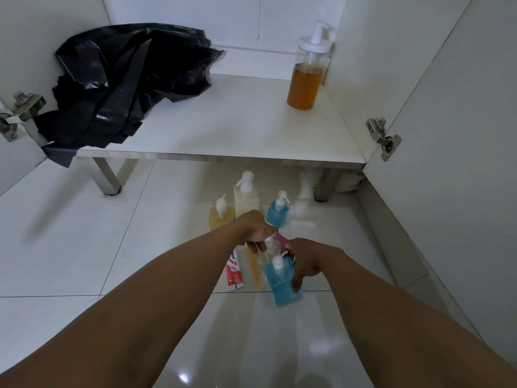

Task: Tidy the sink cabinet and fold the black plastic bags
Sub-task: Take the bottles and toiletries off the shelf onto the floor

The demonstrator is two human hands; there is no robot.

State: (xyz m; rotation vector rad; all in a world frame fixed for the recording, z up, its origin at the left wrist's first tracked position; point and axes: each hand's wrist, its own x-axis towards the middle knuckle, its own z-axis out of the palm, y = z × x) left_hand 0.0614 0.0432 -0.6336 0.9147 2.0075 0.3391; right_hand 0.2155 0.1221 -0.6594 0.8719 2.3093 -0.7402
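Note:
A crumpled heap of black plastic bags (123, 82) lies on the left of the white cabinet shelf (237, 130), spilling over its front edge. A tall pump bottle of orange liquid (306, 77) stands at the shelf's back right. On the floor below, my right hand (305, 264) grips a blue pump bottle (282, 281). My left hand (256, 231) holds a clear pump bottle (270, 247) with pink behind it; the grip is partly hidden.
Behind my hands stand a yellow pump bottle (221, 217), a tall pale one (246, 197) and a second blue one (278, 211). A red and white toothpaste tube (234, 271) and a yellow stick-like item (256, 268) lie on the tiled floor. Open cabinet doors with hinges (383, 137) flank both sides.

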